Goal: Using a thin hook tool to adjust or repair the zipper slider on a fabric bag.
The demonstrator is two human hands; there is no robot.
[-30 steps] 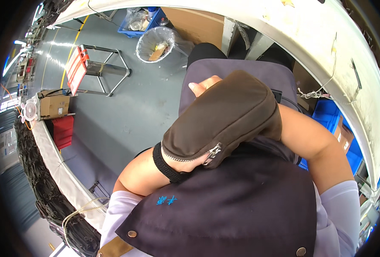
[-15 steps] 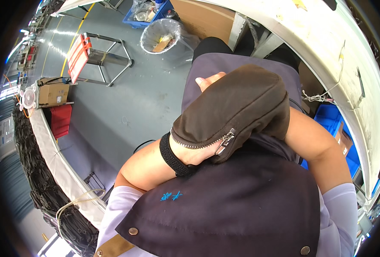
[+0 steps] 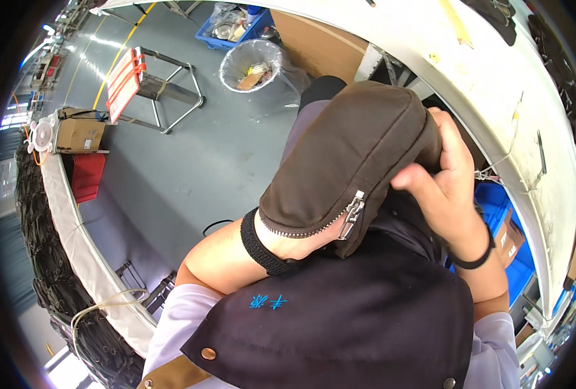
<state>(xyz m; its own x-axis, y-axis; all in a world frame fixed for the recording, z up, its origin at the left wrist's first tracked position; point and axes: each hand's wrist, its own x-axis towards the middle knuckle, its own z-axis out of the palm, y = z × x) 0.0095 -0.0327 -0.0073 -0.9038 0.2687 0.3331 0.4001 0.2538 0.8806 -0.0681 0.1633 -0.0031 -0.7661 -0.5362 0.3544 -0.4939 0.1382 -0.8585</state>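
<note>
A dark brown fabric pouch [image 3: 346, 155] with a metal zipper lies across the middle, above my lap. My left hand [image 3: 304, 245] reaches into it through the unzipped opening, so its fingers are hidden inside. A silver zipper pull [image 3: 351, 214] hangs at the near edge of that opening. At the pouch's right end, my right hand [image 3: 438, 178] grips the fabric, thumb on the near side and fingers curled over the far side. Below the pouch, my dark apron [image 3: 353, 311] covers my front.
To the right, a white-topped worktable [image 3: 495, 84] curves past, with a blue crate [image 3: 495, 198] beneath it. A lined waste bin [image 3: 252, 68] and a stool [image 3: 152, 84] stand on the floor ahead. Dark pouches are heaped along the left bench [image 3: 48, 246].
My right hand has come out from behind the pouch, where its fingertips showed at the far edge, and now grips the right end. The pouch has tilted more upright.
</note>
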